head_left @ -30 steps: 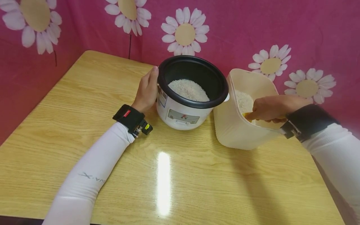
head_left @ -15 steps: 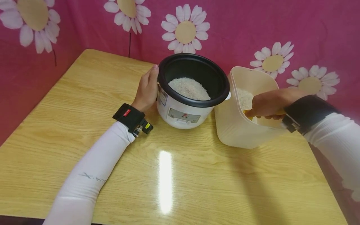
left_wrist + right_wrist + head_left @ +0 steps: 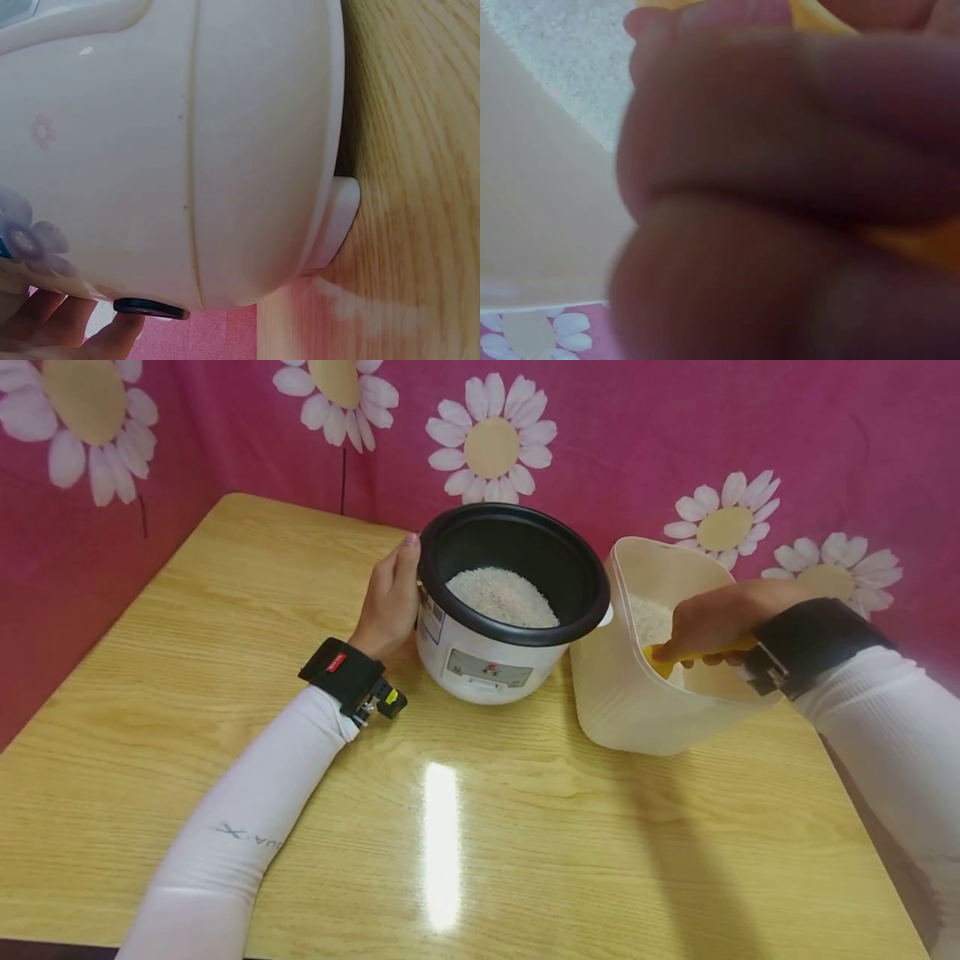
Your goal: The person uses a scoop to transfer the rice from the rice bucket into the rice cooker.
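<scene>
A white rice cooker (image 3: 480, 681) with a wide black rim stands on the table, uncooked rice (image 3: 504, 597) in its dark inside. My left hand (image 3: 388, 597) holds its left side, thumb up by the rim; in the left wrist view the fingers (image 3: 71, 319) curl against the cooker's white wall. To the right is a cream rice bin (image 3: 637, 710), partly filled with rice (image 3: 649, 620). My right hand (image 3: 708, 620) reaches over the bin's opening and grips the handle of a yellow scoop (image 3: 660, 662). The scoop's lower end is hidden behind the bin wall.
The wooden table (image 3: 330, 860) runs from the front edge to a pink flowered cloth (image 3: 600, 435) hung close behind the cooker and bin. The bin stands right beside the cooker, near a white tab (image 3: 606, 617) at the cooker's right side.
My right hand has risen slightly at the bin, and more of the yellow scoop's handle shows. The left hand and cooker hold their place.
</scene>
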Motion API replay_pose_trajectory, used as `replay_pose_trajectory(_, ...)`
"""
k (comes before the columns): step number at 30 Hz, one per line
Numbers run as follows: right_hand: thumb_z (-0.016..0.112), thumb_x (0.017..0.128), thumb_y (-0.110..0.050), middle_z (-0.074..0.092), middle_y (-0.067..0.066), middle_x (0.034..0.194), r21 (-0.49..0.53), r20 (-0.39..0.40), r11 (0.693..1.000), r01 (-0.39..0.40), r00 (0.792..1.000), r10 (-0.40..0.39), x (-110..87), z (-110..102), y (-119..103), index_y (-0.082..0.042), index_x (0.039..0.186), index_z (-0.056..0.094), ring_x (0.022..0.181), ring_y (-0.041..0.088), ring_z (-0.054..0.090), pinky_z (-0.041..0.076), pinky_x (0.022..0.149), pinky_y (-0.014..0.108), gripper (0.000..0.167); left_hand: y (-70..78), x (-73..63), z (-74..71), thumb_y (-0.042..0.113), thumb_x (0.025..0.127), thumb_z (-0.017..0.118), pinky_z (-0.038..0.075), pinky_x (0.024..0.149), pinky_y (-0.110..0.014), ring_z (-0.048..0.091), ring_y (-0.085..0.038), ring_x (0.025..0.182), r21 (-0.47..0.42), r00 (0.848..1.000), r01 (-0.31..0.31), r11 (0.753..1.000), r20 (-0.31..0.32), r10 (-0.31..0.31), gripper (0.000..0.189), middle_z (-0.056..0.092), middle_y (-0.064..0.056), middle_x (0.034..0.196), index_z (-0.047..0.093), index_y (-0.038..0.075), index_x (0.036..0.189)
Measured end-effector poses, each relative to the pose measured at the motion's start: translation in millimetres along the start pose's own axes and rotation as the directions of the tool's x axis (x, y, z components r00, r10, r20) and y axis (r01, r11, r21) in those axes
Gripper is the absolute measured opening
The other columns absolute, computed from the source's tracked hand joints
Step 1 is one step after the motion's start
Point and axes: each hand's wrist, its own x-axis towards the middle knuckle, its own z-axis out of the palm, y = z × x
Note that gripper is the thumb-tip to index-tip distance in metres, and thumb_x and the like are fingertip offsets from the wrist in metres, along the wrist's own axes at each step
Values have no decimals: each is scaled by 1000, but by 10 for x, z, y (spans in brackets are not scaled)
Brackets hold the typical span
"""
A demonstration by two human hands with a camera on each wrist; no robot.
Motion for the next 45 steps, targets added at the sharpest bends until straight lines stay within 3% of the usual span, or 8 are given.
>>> replay_pose_trajectory(4,60,98,-57,56,-2,73,37,5,999,-17,1000,17,50,7,90,-5,113,61,62,14,50,43,58,22,54,-2,0,18,36,113,26,45,121,-42,56,-22,128,-3,1000,-4,1000,3,4,54,63,-17,138,59,4,142)
replay_pose_trajectory(10,52,104,-53,52,-2,73,105,73,994,33,997,-41,118,100,170,-1,123,57,62,14,49,43,58,24,55,9,-4,19,39,113,26,45,121,-39,56,-21,131,3,1000,31,1000,4,-31,55,62,-14,143,58,8,144)
replay_pose_trajectory(17,56,101,-54,57,1,82,187,21,982,8,1000,-12,158,118,177,-3,124,56,67,16,51,44,61,23,56,-10,-6,-7,40,113,26,42,124,-37,54,-21,134,-5,999,37,999,-2,-37,55,60,-12,146,57,10,147)
replay_pose_trajectory(25,55,103,-53,53,1,78,157,43,987,40,998,-48,283,125,295,-1,129,56,64,14,49,43,58,24,58,-26,-1,20,37,113,27,42,123,-36,55,-21,131,-28,1000,20,999,-11,-21,54,62,-15,143,59,6,144)
replay_pose_trajectory(33,53,105,-48,46,-3,67,81,19,988,130,991,-132,301,146,354,-2,117,59,56,12,44,41,53,24,48,-25,25,19,39,112,26,44,122,-38,55,-20,131,-42,999,32,999,-13,-33,54,60,-12,146,58,9,145)
replay_pose_trajectory(45,54,105,-46,46,-3,65,125,-15,979,163,987,-162,422,234,450,3,127,55,54,12,43,38,51,25,53,6,-10,30,38,113,26,44,122,-39,55,-20,129,-34,1000,21,999,-20,-22,55,62,-15,142,59,6,142)
